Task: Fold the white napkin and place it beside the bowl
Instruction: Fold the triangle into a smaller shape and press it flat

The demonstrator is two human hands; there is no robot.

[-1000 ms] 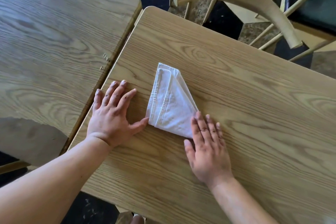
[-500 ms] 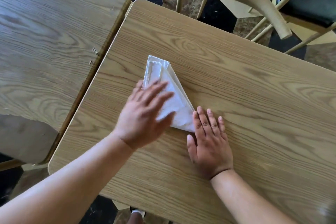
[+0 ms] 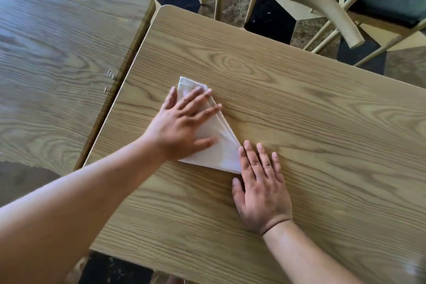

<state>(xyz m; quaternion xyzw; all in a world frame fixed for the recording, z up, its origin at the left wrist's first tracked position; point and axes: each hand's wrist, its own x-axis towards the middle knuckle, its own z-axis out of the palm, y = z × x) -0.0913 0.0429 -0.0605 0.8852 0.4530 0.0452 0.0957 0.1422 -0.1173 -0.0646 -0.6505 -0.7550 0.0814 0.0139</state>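
The left hand [image 3: 182,127], beside the cloth a second earlier, had slid onto the folded white napkin [image 3: 221,154] mid-table, fingers spread flat pressing creases, the right hand [image 3: 261,188] flat at its tip, no bowl visible.

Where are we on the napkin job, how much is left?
Done: the white napkin already lies folded into a layered triangle on the table. In hand: the left hand lies flat on it, apparently pressing the layers, while the right hand lies flat at its near point. Left: placing it beside the bowl; no bowl is in view.
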